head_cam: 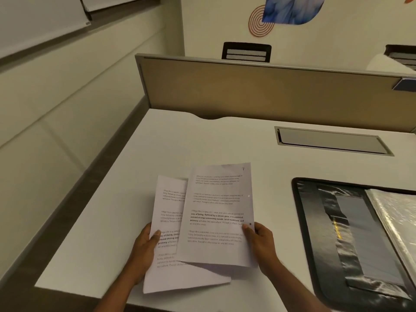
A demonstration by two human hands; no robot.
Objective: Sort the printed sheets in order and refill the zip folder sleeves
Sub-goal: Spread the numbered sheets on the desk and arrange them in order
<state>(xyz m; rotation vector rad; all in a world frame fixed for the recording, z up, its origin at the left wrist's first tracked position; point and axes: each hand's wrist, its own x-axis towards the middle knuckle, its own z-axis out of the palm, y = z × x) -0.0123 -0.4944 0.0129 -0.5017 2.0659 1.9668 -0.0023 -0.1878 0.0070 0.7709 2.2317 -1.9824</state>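
**Two hands, two printed sheets, folder open to the right**

The left hand [146, 246] pinches the rear sheet [167, 219] at its left edge, thumb on top and fingers underneath. The right hand [258, 239] grips the front sheet [217, 215] at its right edge, thumb pressed on the print. Both sheets are in the lower centre of the frame, held above the white desk [180, 143].

The front sheet overlaps the rear one and hides its right half, so the rear text lines are cut short. A corner of paper pokes out below at the bottom. I cannot tell whether it belongs to the rear sheet or to another one beneath.

At lower right the black zip folder [333, 233] lies open on the desk, near the right hand but apart from it. Its clear sleeves [398, 210] cover the right part of its inside, and the frame edge cuts it off.

A grey hatch [331, 140] is set into the desk at right centre. Behind the desk stands a tan partition [247, 86]. It hides the lower parts of a chair back [246, 52] at upper centre and a second chair back [403, 55] at the right edge. A whiteboard [33, 23] fills the upper left. On the far wall, top centre, are an orange spiral [256, 23] and a blue shape [290, 9].

Counted: two hands, two sure sheets, one folder, one hatch, two chair backs.
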